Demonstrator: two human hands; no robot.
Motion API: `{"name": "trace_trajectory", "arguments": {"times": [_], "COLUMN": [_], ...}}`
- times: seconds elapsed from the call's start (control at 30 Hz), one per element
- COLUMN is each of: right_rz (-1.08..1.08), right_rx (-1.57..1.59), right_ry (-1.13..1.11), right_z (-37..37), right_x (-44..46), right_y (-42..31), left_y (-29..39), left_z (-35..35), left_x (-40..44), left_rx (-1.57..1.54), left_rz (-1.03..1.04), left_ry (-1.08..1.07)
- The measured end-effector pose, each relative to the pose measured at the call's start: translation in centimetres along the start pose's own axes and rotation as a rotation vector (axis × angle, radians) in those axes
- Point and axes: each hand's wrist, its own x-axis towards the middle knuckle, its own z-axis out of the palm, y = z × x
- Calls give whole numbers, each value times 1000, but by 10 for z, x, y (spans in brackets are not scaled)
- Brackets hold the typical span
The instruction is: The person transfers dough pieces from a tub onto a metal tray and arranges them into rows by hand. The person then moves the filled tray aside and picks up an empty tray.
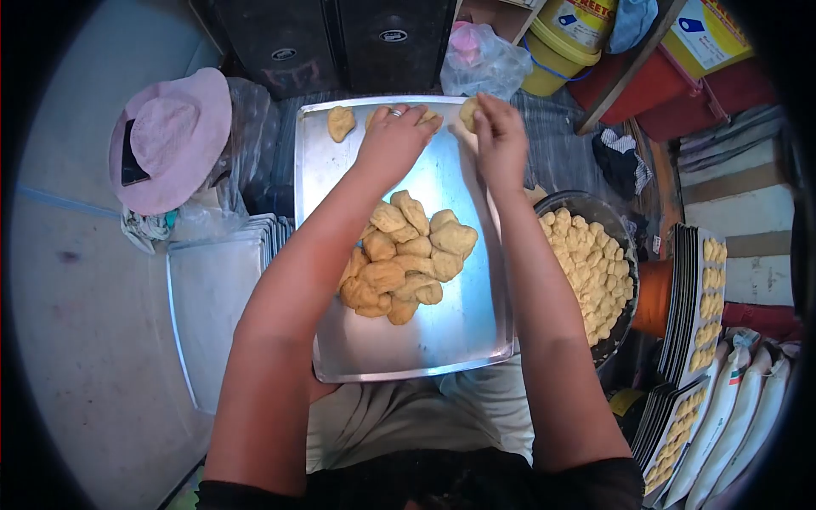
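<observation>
Apparently, the metal tray (476,323) is being lined along its far edge, beyond the dough heap (404,259). Two pieces are being partly hidden by the loosely curled left hand (396,136), its grip being unclear; an end piece (468,114) is being pinched by the nearly closed right hand (503,140). Even spacing is seemingly being called for.

Both bare forearms reach forward from dark short sleeves, slightly apart. The left hand (399,127), wearing a ring, is palm-down with fingers curled over and slightly spread. The right hand (500,127), level with it and apart from it, has its thumb and fingers drawn together, fingertips pointing inward.
</observation>
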Motion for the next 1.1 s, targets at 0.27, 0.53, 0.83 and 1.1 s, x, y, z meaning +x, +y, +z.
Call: {"name": "trace_trajectory", "arguments": {"times": [0.27, 0.53, 0.83, 1.1], "right_rz": [-77, -110, 389, -286], "right_rx": [-465, 84, 511, -448], "right_ry": [-205, -785, -443, -294], "right_z": [25, -25, 10, 32], "right_x": [-26, -75, -58, -69], "right_y": [10, -61, -71, -116], "left_y": [10, 11, 0, -17], "left_z": [13, -60, -62, -52], "left_x": [2, -115, -116, -106], "left_rx": [137, -424, -672, -202], "left_rz": [-3, -290, -711, -588], "left_ry": [201, -314, 234, 178]}}
